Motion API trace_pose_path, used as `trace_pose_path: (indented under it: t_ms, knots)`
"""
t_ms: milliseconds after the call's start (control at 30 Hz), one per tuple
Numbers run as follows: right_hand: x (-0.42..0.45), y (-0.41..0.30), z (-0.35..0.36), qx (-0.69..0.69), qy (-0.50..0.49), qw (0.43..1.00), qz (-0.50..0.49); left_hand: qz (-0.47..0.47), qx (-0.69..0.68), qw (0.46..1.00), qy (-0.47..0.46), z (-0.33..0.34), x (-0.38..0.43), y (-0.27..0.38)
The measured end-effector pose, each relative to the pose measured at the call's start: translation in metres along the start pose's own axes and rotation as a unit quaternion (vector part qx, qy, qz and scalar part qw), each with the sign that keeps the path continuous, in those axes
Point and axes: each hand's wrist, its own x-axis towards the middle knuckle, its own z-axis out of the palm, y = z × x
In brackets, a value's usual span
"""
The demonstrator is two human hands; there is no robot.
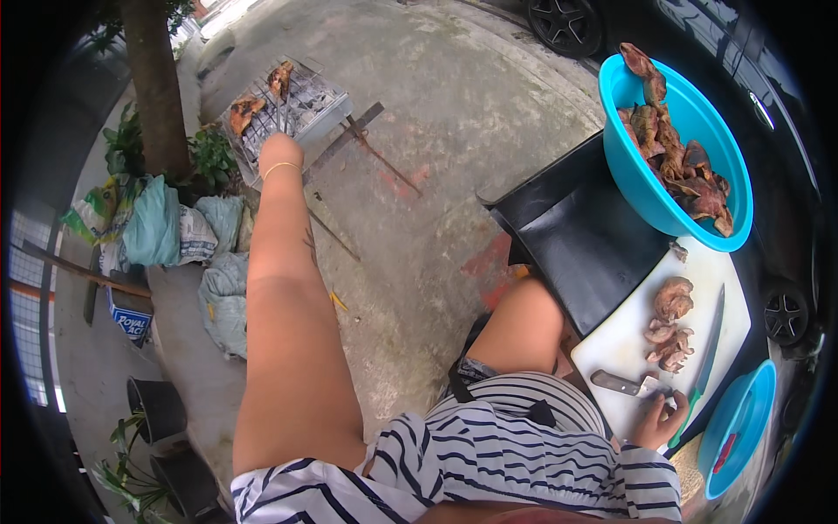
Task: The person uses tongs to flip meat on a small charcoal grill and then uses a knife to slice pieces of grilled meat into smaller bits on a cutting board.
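Observation:
My left arm reaches out to the charcoal grill at upper left. In my left hand (281, 154) are metal tongs (283, 116), whose tips meet a browned piece of meat (280, 80) over the grate. A second charred piece (246, 114) lies to the left on the grill (321, 118). At lower right, my right hand (660, 420) rests at the near edge of a white cutting board (615, 354), fingers curled by a wide-bladed tool with a dark handle (614, 382). Whether it grips anything is unclear. Sliced meat (669, 346), a larger chunk (673, 299) and a green-handled knife (708, 354) lie on the board.
A turquoise basin (632, 157) heaped with cooked meat stands beyond the board on a black surface (582, 229). Another blue basin (740, 426) is at lower right. Filled bags (154, 219), plant pots (157, 409) and a tree trunk (154, 85) line the left. A black car (753, 98) is parked right.

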Motion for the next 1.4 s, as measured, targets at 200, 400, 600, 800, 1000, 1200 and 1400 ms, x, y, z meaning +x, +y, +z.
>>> trace_pose_path:
  t_ms: [200,400,600,800,1000,1200,1400]
  knots:
    - [0.000,0.001,0.000,-0.001,-0.001,1.000,-0.003,-0.033,0.013,0.999,-0.007,-0.024,-0.013,0.006]
    - [0.000,-0.004,-0.001,0.027,-0.006,0.999,0.018,-0.024,0.078,0.997,-0.003,-0.034,-0.022,0.001]
    - [0.003,0.013,-0.001,-0.010,-0.016,1.000,-0.019,-0.006,0.055,0.998,-0.023,-0.036,-0.027,-0.016]
    - [0.004,0.010,-0.002,-0.008,-0.021,0.999,-0.026,0.003,0.047,0.999,-0.024,-0.054,-0.059,-0.042]
    - [0.004,0.006,-0.001,0.005,-0.029,1.000,-0.001,-0.026,0.088,0.996,-0.016,-0.039,-0.028,-0.067]
    - [0.002,-0.002,0.000,0.012,-0.023,0.999,0.035,-0.097,0.062,0.993,0.002,-0.024,0.008,-0.061]
    - [0.002,0.007,-0.003,-0.027,-0.025,0.999,0.014,-0.062,0.089,0.994,-0.019,-0.024,0.032,-0.068]
